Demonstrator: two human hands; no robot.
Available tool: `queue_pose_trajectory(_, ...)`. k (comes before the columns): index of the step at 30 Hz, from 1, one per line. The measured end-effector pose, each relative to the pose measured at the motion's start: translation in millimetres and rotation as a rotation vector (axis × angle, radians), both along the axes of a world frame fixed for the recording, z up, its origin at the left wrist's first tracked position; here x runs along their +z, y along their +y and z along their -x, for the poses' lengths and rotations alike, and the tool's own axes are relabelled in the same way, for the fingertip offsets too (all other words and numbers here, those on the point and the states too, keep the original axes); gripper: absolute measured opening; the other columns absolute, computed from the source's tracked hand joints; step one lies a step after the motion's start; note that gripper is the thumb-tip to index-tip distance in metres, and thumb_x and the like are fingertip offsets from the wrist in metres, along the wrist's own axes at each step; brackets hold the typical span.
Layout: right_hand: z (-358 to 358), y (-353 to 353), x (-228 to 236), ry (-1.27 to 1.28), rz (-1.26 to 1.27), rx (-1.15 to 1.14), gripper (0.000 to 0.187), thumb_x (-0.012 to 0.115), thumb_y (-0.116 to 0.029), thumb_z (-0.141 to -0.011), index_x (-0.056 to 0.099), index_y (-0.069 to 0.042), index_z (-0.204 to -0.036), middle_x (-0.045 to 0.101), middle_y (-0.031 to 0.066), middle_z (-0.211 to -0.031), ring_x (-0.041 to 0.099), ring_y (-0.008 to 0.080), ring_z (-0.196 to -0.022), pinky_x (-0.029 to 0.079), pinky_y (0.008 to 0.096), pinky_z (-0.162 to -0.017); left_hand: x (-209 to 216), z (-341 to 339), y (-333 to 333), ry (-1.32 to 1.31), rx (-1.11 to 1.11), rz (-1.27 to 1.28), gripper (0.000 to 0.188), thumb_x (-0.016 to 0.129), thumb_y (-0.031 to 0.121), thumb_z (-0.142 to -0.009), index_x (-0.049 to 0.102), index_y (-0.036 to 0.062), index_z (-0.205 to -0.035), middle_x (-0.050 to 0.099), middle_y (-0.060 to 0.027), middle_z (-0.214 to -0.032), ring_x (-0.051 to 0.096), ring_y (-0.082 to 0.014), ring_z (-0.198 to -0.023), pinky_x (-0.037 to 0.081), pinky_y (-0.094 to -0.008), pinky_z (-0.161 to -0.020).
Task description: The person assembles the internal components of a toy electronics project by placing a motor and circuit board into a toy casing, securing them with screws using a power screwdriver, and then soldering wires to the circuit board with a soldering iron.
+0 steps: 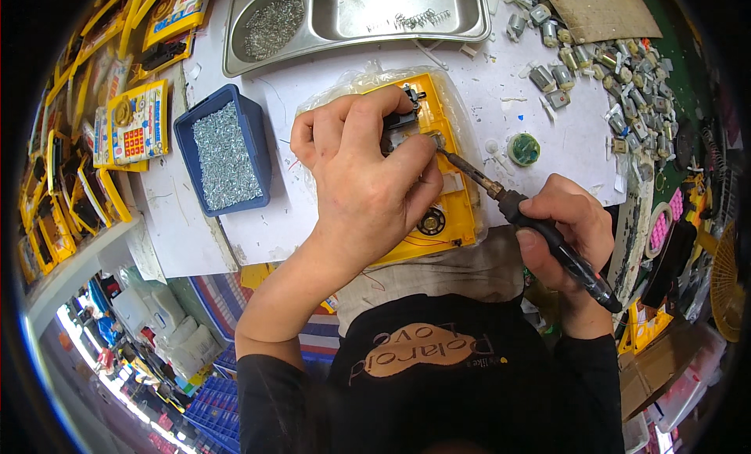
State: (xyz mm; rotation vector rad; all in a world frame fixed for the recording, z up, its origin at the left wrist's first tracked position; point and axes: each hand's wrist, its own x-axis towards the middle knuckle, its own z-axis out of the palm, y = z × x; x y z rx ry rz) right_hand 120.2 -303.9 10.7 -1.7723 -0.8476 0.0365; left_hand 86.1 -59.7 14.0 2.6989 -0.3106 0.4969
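Observation:
A yellow plastic toy case (450, 211) lies open on the white work surface, wrapped in clear plastic film, with a small round speaker (431, 221) and thin wires near its front edge. My left hand (364, 168) rests on top of the case, its fingertips pinching a small black and metal part (399, 125) near the far end. My right hand (565, 239) grips the black handle of a soldering iron (540, 231) like a pen. The iron's metal tip (443, 149) touches the spot right beside my left fingertips.
A blue bin of small silver screws (224, 153) stands left of the case. A steel tray (352, 16) with more screws sits at the back. Several small motors (618, 78) lie scattered at the right, a green round piece (523, 149) nearer. Yellow toy panels (133, 125) pile up at the left.

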Motion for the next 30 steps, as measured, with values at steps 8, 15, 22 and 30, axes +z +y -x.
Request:
queue_pose_trajectory(8, 2.8, -6.4, 4.6, -0.007, 0.002, -0.033, 0.026, 0.076, -0.006, -0.079, 0.065, 0.001, -0.102, 0.060, 0.0077, -0.067, 0.053, 0.0151, -0.054, 0.037, 0.0263, -0.047, 0.4, 1.1, 1.0, 0.005, -0.002, -0.007, 0.016, 0.079, 0.017, -0.069, 0.071, 0.0141, -0.082, 0.058, -0.0065, -0.116, 0.052, -0.0267, -0.110, 0.030, -0.0426, -0.096)
queue_pose_trajectory(15, 2.1, -7.2, 4.5, -0.020, -0.015, -0.032, 0.025, 0.077, -0.006, -0.079, 0.066, 0.001, -0.101, 0.059, 0.0070, -0.067, 0.052, 0.0150, -0.054, 0.037, 0.0260, -0.047, 1.3, 1.3, -0.1, 0.008, 0.007, -0.021, 0.016, 0.080, 0.017, -0.069, 0.071, 0.0145, -0.083, 0.058, -0.0061, -0.116, 0.052, -0.0270, -0.109, 0.029, -0.0434, -0.097)
queue_pose_trajectory(22, 2.5, -9.4, 4.5, -0.014, -0.015, -0.044, 0.025, 0.077, -0.010, -0.081, 0.066, 0.000, -0.101, 0.059, 0.0063, -0.066, 0.052, 0.0146, -0.053, 0.037, 0.0260, -0.047, 3.1, 0.9, -1.7, 0.012, 0.006, -0.036, 0.017, 0.080, 0.017, -0.069, 0.072, 0.0143, -0.083, 0.060, -0.0063, -0.116, 0.052, -0.0269, -0.109, 0.030, -0.0433, -0.097)
queue_pose_trajectory(30, 2.6, -8.8, 6.8, 0.002, 0.013, -0.057, 0.025, 0.077, -0.010, -0.080, 0.066, 0.000, -0.100, 0.059, 0.0068, -0.066, 0.052, 0.0149, -0.053, 0.038, 0.0258, -0.047, 4.7, 1.8, 0.2, -0.013, -0.013, -0.098, 0.019, 0.081, 0.016, -0.069, 0.072, 0.0147, -0.085, 0.061, -0.0059, -0.114, 0.054, -0.0239, -0.103, 0.031, -0.0416, -0.090)
